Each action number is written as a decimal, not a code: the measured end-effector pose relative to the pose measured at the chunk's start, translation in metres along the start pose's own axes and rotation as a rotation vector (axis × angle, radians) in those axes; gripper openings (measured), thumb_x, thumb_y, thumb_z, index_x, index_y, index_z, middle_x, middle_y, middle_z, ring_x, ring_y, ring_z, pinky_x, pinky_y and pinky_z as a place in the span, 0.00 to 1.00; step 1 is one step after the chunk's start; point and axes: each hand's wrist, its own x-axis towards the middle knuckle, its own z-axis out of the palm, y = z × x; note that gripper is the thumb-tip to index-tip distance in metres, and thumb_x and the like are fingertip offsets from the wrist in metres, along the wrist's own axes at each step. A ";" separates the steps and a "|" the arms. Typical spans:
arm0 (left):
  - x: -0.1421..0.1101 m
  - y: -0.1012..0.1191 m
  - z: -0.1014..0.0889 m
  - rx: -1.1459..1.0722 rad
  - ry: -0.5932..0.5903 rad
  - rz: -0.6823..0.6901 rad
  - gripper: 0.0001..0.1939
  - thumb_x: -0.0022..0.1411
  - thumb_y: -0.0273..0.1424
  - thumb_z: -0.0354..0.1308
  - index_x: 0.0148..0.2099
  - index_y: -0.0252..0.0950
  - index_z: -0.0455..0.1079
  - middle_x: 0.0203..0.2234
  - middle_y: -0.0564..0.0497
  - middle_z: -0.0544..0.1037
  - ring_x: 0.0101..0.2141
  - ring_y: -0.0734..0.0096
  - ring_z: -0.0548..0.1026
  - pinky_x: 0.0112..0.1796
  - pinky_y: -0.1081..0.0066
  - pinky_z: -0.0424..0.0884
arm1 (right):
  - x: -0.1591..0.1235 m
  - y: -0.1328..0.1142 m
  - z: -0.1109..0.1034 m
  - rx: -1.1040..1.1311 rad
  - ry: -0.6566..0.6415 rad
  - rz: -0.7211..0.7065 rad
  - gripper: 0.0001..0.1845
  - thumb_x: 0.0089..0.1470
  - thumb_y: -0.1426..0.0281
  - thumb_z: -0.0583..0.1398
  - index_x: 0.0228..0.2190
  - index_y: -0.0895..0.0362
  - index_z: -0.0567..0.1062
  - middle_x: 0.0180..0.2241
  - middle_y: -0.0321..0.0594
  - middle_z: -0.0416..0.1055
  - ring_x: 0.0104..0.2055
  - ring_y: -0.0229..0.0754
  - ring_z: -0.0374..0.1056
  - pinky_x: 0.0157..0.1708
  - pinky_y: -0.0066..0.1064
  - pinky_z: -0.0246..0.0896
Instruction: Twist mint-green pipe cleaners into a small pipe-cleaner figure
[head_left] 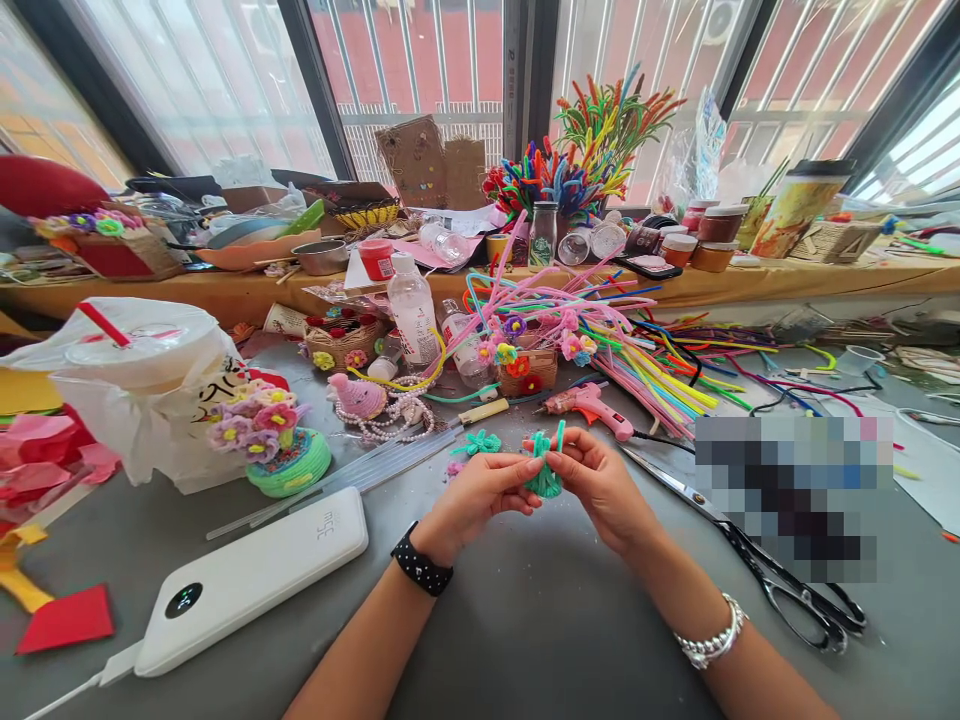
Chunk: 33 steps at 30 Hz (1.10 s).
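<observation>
Between my two hands is a green pipe cleaner [545,484], bent into several loops, with one end sticking up. My left hand [487,492] pinches its left side between thumb and fingers. From the right, my right hand [596,480] pinches the same piece near the upright end. Just behind my left hand a green pipe-cleaner flower [480,442] lies on the table, with a small purple piece [454,468] beside it. A pink glue gun [589,405] rests behind my right hand.
Large scissors [739,545] lie to the right by a blurred patch. At left are a white power bank [255,580], a bagged drink cup [150,380] and a green pot of flowers [289,462]. Glue sticks [409,452] and many coloured pipe cleaners [637,365] spread behind.
</observation>
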 end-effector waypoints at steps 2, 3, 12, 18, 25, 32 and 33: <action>0.000 -0.001 0.001 0.011 -0.002 0.010 0.17 0.40 0.39 0.65 0.27 0.29 0.72 0.17 0.54 0.70 0.19 0.81 0.68 0.23 0.78 0.63 | 0.000 -0.001 0.000 0.019 -0.010 0.005 0.09 0.41 0.68 0.64 0.27 0.55 0.70 0.29 0.35 0.74 0.28 0.34 0.67 0.30 0.25 0.58; 0.001 -0.001 0.002 0.019 -0.002 0.027 0.17 0.40 0.40 0.64 0.26 0.29 0.72 0.17 0.54 0.70 0.19 0.81 0.67 0.22 0.79 0.61 | 0.000 0.000 0.000 0.023 0.001 0.001 0.09 0.41 0.68 0.64 0.26 0.55 0.69 0.29 0.34 0.74 0.28 0.33 0.66 0.29 0.25 0.57; 0.008 -0.010 0.005 0.343 0.102 0.273 0.17 0.48 0.42 0.57 0.23 0.31 0.70 0.12 0.57 0.65 0.14 0.82 0.57 0.18 0.76 0.51 | 0.000 0.001 0.003 -0.080 0.106 -0.053 0.10 0.41 0.66 0.63 0.27 0.55 0.68 0.28 0.35 0.74 0.26 0.35 0.65 0.26 0.26 0.55; 0.005 -0.007 0.003 0.299 0.124 0.244 0.17 0.47 0.42 0.58 0.20 0.31 0.68 0.11 0.58 0.60 0.15 0.82 0.56 0.18 0.76 0.49 | 0.000 0.000 0.003 -0.112 0.079 -0.027 0.12 0.42 0.65 0.62 0.27 0.55 0.64 0.28 0.34 0.72 0.24 0.33 0.61 0.22 0.24 0.49; 0.004 -0.005 0.005 0.418 0.172 0.328 0.15 0.49 0.40 0.57 0.26 0.32 0.73 0.12 0.58 0.59 0.16 0.81 0.54 0.19 0.76 0.49 | 0.002 -0.002 -0.002 -0.221 0.104 -0.040 0.18 0.42 0.65 0.62 0.37 0.54 0.66 0.37 0.38 0.69 0.29 0.34 0.61 0.22 0.24 0.51; 0.000 -0.002 0.009 0.340 0.189 0.318 0.16 0.49 0.41 0.57 0.22 0.32 0.70 0.13 0.58 0.57 0.17 0.81 0.53 0.18 0.76 0.48 | 0.001 -0.006 -0.007 -0.722 0.285 -0.443 0.14 0.44 0.65 0.60 0.37 0.51 0.71 0.48 0.42 0.59 0.43 0.44 0.59 0.33 0.32 0.60; 0.000 -0.002 0.009 0.326 0.176 0.319 0.16 0.49 0.41 0.57 0.21 0.32 0.69 0.13 0.58 0.57 0.17 0.81 0.53 0.18 0.76 0.47 | 0.000 -0.006 -0.007 -0.781 0.252 -0.453 0.10 0.46 0.64 0.59 0.34 0.51 0.73 0.49 0.42 0.58 0.46 0.46 0.57 0.36 0.34 0.61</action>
